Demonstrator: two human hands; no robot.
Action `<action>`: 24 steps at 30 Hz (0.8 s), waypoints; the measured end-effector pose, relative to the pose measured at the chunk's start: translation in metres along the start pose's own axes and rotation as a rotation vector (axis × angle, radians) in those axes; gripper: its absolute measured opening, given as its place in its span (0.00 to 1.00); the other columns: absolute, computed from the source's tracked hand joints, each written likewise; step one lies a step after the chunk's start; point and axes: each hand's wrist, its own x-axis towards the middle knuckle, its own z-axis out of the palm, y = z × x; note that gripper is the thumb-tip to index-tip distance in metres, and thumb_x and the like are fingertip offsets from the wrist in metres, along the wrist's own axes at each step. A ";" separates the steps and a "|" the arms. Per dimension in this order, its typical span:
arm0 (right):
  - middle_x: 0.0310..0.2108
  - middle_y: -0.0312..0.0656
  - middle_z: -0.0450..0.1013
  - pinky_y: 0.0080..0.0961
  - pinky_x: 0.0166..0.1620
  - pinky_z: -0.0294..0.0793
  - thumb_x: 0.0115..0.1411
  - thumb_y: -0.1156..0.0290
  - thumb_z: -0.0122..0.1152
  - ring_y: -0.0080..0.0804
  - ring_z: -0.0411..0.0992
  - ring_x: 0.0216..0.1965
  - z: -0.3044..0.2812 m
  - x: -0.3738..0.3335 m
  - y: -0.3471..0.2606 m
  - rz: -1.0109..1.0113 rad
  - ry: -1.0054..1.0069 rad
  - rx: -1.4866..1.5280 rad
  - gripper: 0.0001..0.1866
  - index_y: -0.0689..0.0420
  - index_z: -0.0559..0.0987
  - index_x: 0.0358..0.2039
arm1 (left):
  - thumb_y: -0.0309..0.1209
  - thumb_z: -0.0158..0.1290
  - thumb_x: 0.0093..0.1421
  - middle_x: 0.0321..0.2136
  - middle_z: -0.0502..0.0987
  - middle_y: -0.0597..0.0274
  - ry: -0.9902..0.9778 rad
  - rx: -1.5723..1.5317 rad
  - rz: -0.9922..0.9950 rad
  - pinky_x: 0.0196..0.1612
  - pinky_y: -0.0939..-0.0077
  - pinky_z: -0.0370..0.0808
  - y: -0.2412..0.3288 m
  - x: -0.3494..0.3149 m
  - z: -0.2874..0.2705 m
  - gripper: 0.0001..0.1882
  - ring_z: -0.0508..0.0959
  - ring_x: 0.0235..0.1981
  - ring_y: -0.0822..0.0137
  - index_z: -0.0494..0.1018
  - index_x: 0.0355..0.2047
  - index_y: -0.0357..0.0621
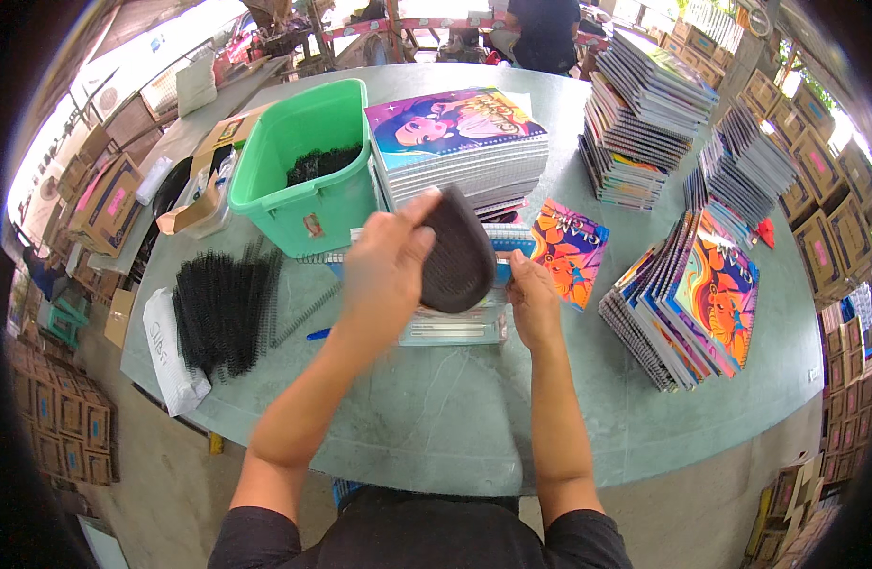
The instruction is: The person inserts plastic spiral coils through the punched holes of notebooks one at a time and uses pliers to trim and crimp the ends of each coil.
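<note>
My left hand (pixel 384 275), slightly blurred, is closed on the left side of a dark, rounded pad-like piece (pixel 460 261) with a raised rim. This piece hides much of what lies beneath it. My right hand (pixel 535 299) pinches the right end of a blue strip-like edge (pixel 512 239), perhaps part of a notebook; its full shape is hidden. Below both hands lies a clear plastic piece (pixel 455 328). To the left, a loose black spiral coil (pixel 308 315) lies near a blue pen (pixel 318 334). A colourful notebook (pixel 571 254) lies just beyond my right hand.
A heap of black coils (pixel 226 313) and a white packet (pixel 171 356) lie at left. Behind them stands a green bin (pixel 303 204) holding more coils. Notebook stacks (pixel 469 175) stand at the back and right (pixel 682 303). Cartons (pixel 815 180) surround the table (pixel 436 408).
</note>
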 end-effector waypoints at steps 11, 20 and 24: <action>0.32 0.38 0.76 0.19 0.41 0.70 0.57 0.74 0.58 0.21 0.71 0.35 0.011 0.002 0.004 -0.281 -0.080 -0.051 0.06 0.63 0.78 0.34 | 0.31 0.54 0.52 0.36 0.71 0.50 0.004 0.162 0.203 0.44 0.56 0.68 0.001 -0.040 0.028 0.13 0.70 0.41 0.50 0.75 0.39 0.42; 0.25 0.33 0.74 0.18 0.31 0.67 0.53 0.78 0.55 0.14 0.66 0.29 -0.011 -0.001 0.021 -0.122 -0.094 -0.350 0.06 0.64 0.77 0.32 | 0.26 0.55 0.45 0.27 0.72 0.51 -0.284 0.093 0.243 0.40 0.65 0.69 0.000 0.020 0.047 0.11 0.72 0.34 0.52 0.74 0.31 0.40; 0.24 0.32 0.73 0.18 0.30 0.65 0.54 0.79 0.54 0.14 0.64 0.27 -0.011 0.001 0.028 -0.218 -0.043 -0.427 0.08 0.63 0.77 0.35 | 0.27 0.57 0.43 0.27 0.71 0.56 -0.186 0.053 0.213 0.40 0.65 0.69 0.009 0.029 0.043 0.11 0.71 0.34 0.53 0.74 0.30 0.41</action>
